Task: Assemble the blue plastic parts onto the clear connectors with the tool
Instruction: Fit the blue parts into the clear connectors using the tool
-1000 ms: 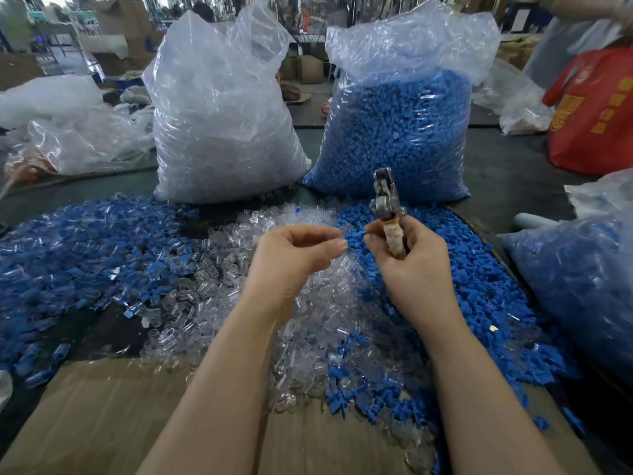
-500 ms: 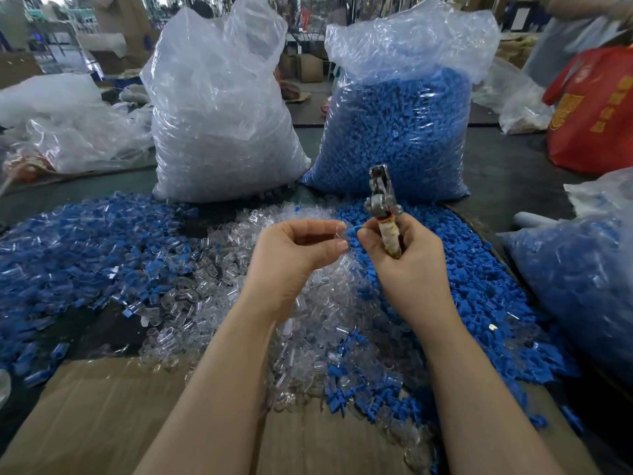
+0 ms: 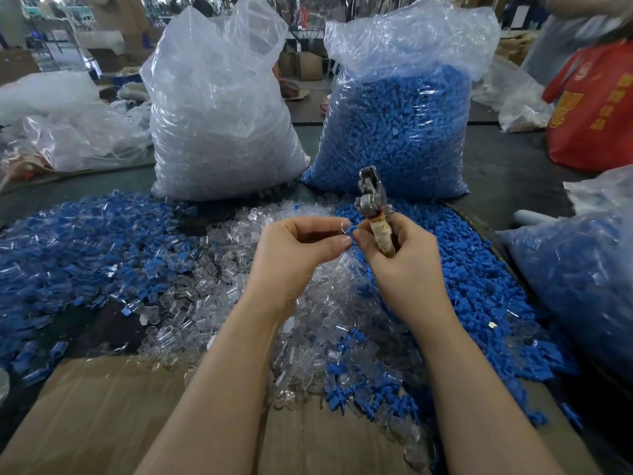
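Note:
My right hand (image 3: 397,262) grips a metal plier-like tool (image 3: 371,200) by its tape-wrapped handle, jaws pointing up. My left hand (image 3: 298,255) pinches a small clear connector (image 3: 343,225) between thumb and forefinger. A blue plastic part (image 3: 352,229) sits between the fingertips of both hands, which meet there. Below the hands lies a heap of loose clear connectors (image 3: 219,279). Loose blue parts (image 3: 479,286) are piled to the right. Further left lies a spread of blue and clear pieces (image 3: 68,248).
Two tall plastic bags stand behind the piles: one of clear connectors (image 3: 219,108), one of blue parts (image 3: 397,132). Another bag of blue pieces (image 3: 582,279) lies at right. Flattened cardboard (image 3: 102,416) covers the near table. A red bag (image 3: 596,108) and a person stand at far right.
Both hands have drawn together. The fingertips, apart one second ago, now meet around the clear connector and blue part. The tool stays upright in my right hand.

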The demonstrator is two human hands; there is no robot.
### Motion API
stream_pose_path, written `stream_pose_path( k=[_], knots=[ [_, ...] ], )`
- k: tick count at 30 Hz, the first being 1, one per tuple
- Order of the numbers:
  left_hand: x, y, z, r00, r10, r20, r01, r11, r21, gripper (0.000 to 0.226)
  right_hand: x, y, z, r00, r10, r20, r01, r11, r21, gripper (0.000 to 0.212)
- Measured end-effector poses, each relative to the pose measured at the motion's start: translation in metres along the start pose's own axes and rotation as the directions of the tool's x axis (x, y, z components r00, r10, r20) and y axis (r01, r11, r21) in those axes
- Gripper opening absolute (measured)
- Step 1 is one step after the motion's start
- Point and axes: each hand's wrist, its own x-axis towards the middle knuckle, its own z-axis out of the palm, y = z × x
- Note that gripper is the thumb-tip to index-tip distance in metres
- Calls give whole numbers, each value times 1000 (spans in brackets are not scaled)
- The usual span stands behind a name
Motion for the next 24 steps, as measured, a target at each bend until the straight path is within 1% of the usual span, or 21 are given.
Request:
stream_pose_path(
  k=[11, 13, 17, 21, 24],
  knots=[
    [-2, -1, 2, 998, 32, -55, -30, 998, 51, 21, -1, 2, 2, 999, -13, 46, 15, 999, -29, 18],
    [-2, -1, 2, 997, 33, -63, -29, 998, 55, 22, 0, 2, 1, 998, -11, 58, 13, 999, -30, 15],
    [0, -2, 0, 996, 20, -89, -17, 999, 34, 23, 0, 3, 0, 997, 11, 78, -7, 999, -42, 3],
    [1, -2, -2, 994, 3, -112, -1, 1000, 19, 23, 1, 6, -7, 996, 49, 72, -43, 996, -76, 7],
    [2, -3, -2, 994, 3, -112, -3, 1000, 7, 21, 1, 6, -9, 997, 49, 61, -44, 996, -82, 10]
  ],
)
